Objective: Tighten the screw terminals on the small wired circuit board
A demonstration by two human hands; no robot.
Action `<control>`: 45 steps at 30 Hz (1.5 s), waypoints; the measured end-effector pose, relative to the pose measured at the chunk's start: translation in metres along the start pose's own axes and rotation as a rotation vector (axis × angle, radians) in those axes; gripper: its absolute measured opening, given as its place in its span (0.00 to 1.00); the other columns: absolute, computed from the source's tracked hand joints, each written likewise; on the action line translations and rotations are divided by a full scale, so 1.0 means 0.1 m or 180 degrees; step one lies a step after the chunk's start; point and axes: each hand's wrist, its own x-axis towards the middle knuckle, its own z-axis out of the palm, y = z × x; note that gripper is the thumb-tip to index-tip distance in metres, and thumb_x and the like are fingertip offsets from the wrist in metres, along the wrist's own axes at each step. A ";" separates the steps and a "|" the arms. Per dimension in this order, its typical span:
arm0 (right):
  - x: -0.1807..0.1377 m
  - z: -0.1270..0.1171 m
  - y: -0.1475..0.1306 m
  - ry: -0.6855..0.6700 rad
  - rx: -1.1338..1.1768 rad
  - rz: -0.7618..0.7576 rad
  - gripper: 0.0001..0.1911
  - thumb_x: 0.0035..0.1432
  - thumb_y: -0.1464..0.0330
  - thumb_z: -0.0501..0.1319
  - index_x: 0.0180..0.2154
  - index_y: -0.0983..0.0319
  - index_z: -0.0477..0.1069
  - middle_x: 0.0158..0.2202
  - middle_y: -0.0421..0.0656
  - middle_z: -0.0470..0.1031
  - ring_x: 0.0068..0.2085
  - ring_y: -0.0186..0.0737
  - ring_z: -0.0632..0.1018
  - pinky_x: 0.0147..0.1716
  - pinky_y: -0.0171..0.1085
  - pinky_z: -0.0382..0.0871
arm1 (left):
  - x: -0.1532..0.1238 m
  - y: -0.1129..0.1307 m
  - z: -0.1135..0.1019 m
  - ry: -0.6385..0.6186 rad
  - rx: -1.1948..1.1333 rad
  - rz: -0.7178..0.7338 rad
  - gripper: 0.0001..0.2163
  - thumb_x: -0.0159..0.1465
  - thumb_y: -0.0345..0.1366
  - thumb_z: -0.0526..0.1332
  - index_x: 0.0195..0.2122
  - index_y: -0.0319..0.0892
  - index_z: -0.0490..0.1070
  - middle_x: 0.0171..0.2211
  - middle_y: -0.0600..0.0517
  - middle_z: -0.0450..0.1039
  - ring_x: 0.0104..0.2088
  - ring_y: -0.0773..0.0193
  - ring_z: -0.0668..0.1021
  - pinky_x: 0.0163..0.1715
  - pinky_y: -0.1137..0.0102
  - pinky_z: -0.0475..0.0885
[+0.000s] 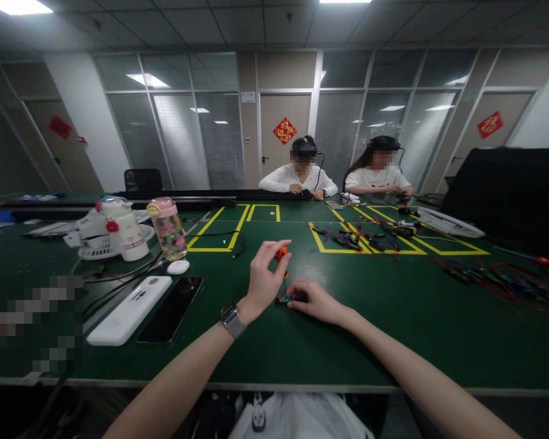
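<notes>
My left hand (pixel 266 271), with a watch on its wrist, is closed round the orange handle of a small screwdriver (pixel 281 252). The tool stands roughly upright, its thin dark shaft pointing down at a small green circuit board (pixel 282 300) on the table. Whether the tip touches the board I cannot tell. Resting low on the table, my right hand (pixel 315 300) pinches the board's right end between thumb and fingers, which hide part of it.
A phone (pixel 171 310), a white power bank (pixel 130 311), a white earphone case (pixel 178 267) and a pink-lidded bottle (pixel 168 228) are at left. Wired boards (pixel 352 238) lie ahead inside yellow tape, with more wires (pixel 498 280) at right. Two people sit across the table.
</notes>
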 end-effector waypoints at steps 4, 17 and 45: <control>0.00 0.00 -0.01 -0.0003 -0.0004 0.0007 0.06 0.53 0.74 0.66 0.36 0.63 0.74 0.32 0.40 0.71 0.33 0.36 0.71 0.34 0.33 0.64 | -0.03 0.01 0.01 0.0041 0.0023 0.0030 0.10 0.68 0.35 0.55 0.48 0.43 0.71 0.38 0.50 0.70 0.39 0.64 0.74 0.40 0.70 0.71; 0.01 0.00 -0.01 0.0007 0.0022 0.0006 0.07 0.52 0.75 0.66 0.36 0.63 0.74 0.33 0.40 0.71 0.33 0.36 0.71 0.34 0.34 0.64 | -0.01 -0.02 0.02 -0.0294 -0.0107 0.0026 0.16 0.70 0.32 0.51 0.58 0.45 0.65 0.51 0.46 0.71 0.49 0.61 0.75 0.50 0.64 0.70; 0.00 -0.01 -0.03 -0.0012 -0.0001 0.0024 0.06 0.53 0.74 0.65 0.36 0.64 0.74 0.33 0.41 0.71 0.33 0.36 0.71 0.34 0.34 0.64 | 0.02 -0.03 -0.01 0.0105 0.0040 0.0028 0.07 0.62 0.33 0.65 0.42 0.43 0.74 0.33 0.53 0.67 0.34 0.66 0.72 0.37 0.71 0.69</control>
